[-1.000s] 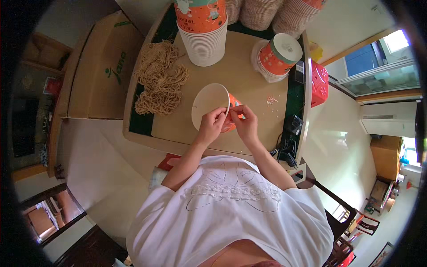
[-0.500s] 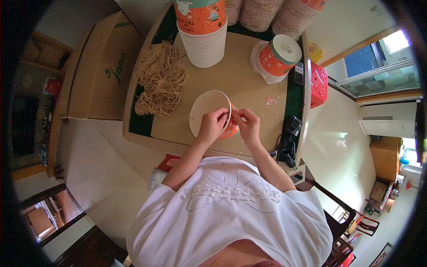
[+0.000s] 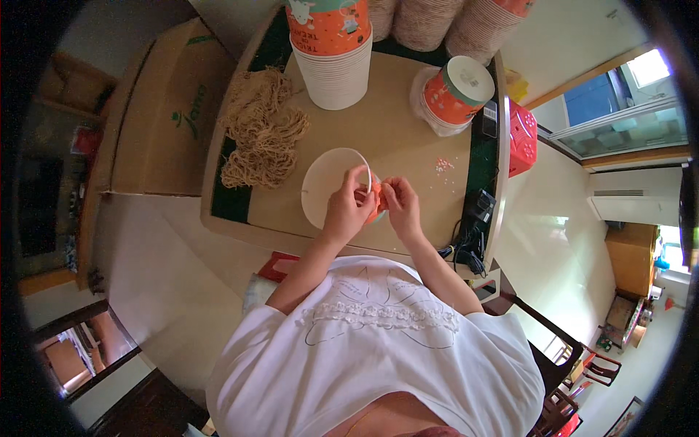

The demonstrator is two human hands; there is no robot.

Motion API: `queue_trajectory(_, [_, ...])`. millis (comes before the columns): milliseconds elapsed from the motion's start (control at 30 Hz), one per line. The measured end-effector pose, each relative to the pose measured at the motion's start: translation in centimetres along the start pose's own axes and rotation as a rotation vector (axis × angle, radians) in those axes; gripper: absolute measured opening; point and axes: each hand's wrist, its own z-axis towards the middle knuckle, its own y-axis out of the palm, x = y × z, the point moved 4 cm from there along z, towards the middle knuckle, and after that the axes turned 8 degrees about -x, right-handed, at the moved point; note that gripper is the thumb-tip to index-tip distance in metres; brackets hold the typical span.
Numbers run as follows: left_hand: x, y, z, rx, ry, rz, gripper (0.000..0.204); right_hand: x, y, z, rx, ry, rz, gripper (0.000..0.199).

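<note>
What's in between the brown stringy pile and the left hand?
In the head view, a bit of tan board comes after the stringy pile, then the white inside of the open cup, up to the left hand.

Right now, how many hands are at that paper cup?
2: the left hand at the rim of the paper cup, the right hand by its orange outer side. No others show.

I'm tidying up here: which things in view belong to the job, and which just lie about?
Job, probably:
- white-lined orange paper bucket at left hand and right hand
- tan string bundle
- tall stack of white-and-orange paper buckets

Lying about, apparently:
- tangled black cables
- red plastic stool
</note>
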Motion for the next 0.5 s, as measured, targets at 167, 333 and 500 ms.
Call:
queue_trajectory(167, [1.1,-0.1,-0.4,0.021,0.238,0.354,0.03,-1.6,0.6,-0.4,-0.119,0.191,0.146,0.012])
queue_trajectory(333, [1.3,-0.4,-0.7,0.051,0.284,0.428,0.025,-1.5,-0.3,-0.1,-0.236,0.266,0.046,0.012])
queue_trajectory(500, [1.4,-0.5,-0.9,0.051,0.345,0.476,0.015,-2.6,-0.5,-0.1,-0.26,0.386,-0.005,0.011])
